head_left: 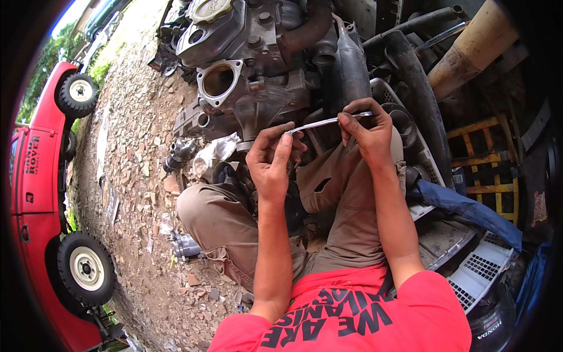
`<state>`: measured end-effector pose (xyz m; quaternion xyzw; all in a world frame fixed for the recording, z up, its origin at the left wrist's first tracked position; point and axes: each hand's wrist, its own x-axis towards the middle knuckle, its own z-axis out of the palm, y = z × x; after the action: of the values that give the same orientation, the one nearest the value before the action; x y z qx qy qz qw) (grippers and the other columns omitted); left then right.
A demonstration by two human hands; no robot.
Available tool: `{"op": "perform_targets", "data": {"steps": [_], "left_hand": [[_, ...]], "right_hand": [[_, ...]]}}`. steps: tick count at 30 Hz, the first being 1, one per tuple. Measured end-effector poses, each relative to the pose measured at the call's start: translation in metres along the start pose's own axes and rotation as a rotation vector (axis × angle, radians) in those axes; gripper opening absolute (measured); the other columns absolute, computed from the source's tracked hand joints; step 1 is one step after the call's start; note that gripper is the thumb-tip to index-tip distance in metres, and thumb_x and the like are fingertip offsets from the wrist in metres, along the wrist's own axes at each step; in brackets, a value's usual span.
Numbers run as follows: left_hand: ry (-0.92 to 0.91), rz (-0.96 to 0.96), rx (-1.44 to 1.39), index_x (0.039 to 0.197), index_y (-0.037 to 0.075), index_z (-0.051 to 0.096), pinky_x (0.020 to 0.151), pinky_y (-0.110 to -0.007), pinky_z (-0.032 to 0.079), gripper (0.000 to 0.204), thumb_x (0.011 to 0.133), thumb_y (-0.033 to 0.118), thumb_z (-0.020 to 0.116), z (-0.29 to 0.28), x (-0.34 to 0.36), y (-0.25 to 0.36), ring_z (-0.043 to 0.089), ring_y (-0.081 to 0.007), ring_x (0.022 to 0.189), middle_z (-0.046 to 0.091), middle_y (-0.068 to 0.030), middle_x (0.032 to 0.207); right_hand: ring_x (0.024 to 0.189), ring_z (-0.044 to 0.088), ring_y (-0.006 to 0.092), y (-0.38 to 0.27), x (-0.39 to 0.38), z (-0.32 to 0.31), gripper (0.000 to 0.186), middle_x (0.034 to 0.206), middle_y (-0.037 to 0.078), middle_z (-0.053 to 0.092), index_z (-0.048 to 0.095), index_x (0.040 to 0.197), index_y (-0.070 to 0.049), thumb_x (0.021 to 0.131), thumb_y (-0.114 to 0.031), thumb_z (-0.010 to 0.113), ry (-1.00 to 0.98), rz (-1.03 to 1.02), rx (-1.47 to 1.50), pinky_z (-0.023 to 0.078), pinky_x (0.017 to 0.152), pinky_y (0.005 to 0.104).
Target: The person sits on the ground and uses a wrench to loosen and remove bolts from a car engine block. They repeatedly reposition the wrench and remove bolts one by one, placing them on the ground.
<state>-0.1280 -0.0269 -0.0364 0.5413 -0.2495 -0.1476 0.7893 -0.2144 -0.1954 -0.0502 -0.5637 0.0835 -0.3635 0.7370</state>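
Observation:
Between my two hands is a thin, flat silver metal piece (316,124), seen nearly edge-on, so its exact kind does not show. My left hand (272,155) pinches one end between thumb and fingers. The other end is gripped by my right hand (369,130), its tip poking out past the fingers. Just beyond my hands stands a dark, greasy engine (252,88). On its near side, a pale three-cornered flange (220,84) surrounds a round opening. A cream-coloured cap (211,9) sits on top of the engine.
Stony ground (135,176) lies to the left, with a white rag (216,154) and a metal part (186,245) on it. A red vehicle (41,176) stands farther left. At right are a bamboo pole (469,50), pipes, a yellow grille (484,170) and a white plastic crate (482,270).

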Motion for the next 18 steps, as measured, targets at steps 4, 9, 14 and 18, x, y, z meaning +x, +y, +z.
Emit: {"op": "perform_targets", "data": {"steps": [4, 9, 14, 18], "left_hand": [[-0.010, 0.006, -0.006, 0.108, -0.003, 0.061, 0.057, -0.021, 0.045, 0.020, 0.093, 0.009, 0.056, 0.0016, 0.0005, -0.0003, 0.064, -0.0117, 0.072, 0.068, -0.0115, 0.087], [0.008, 0.001, 0.021, 0.103, -0.005, 0.062, 0.056, -0.021, 0.045, 0.019, 0.092, 0.010, 0.057, 0.0061, 0.0008, 0.0010, 0.063, -0.0115, 0.067, 0.068, -0.0111, 0.082], [0.059, -0.018, 0.017, 0.096, -0.005, 0.063, 0.052, -0.020, 0.043, 0.017, 0.092, 0.011, 0.058, 0.0053, 0.0006, 0.0014, 0.062, -0.0110, 0.060, 0.067, -0.0103, 0.075], [0.092, -0.066, 0.011, 0.092, -0.004, 0.064, 0.048, -0.020, 0.041, 0.017, 0.092, 0.012, 0.060, 0.0044, 0.0007, 0.0013, 0.060, -0.0104, 0.056, 0.066, -0.0099, 0.072]], "right_hand": [[0.056, 0.057, 0.0094, -0.0013, -0.0002, 0.0030, 0.014, 0.073, 0.007, 0.062, 0.059, 0.096, 0.001, 0.089, -0.009, 0.065, 0.021, -0.018, 0.063, 0.046, 0.046, 0.0228], [0.055, 0.057, 0.0103, -0.0020, -0.0005, 0.0064, 0.025, 0.071, 0.006, 0.059, 0.058, 0.102, 0.002, 0.098, -0.021, 0.052, 0.075, -0.016, 0.068, 0.048, 0.047, 0.0240], [0.050, 0.055, 0.0099, -0.0042, -0.0017, -0.0001, 0.051, 0.064, 0.006, 0.058, 0.059, 0.105, 0.006, 0.102, -0.039, 0.034, 0.003, 0.035, 0.045, 0.046, 0.045, 0.0224], [0.046, 0.054, 0.0095, -0.0067, -0.0019, -0.0002, 0.059, 0.059, 0.006, 0.059, 0.061, 0.104, 0.008, 0.102, -0.042, 0.030, 0.006, 0.069, -0.005, 0.045, 0.044, 0.0214]]}}
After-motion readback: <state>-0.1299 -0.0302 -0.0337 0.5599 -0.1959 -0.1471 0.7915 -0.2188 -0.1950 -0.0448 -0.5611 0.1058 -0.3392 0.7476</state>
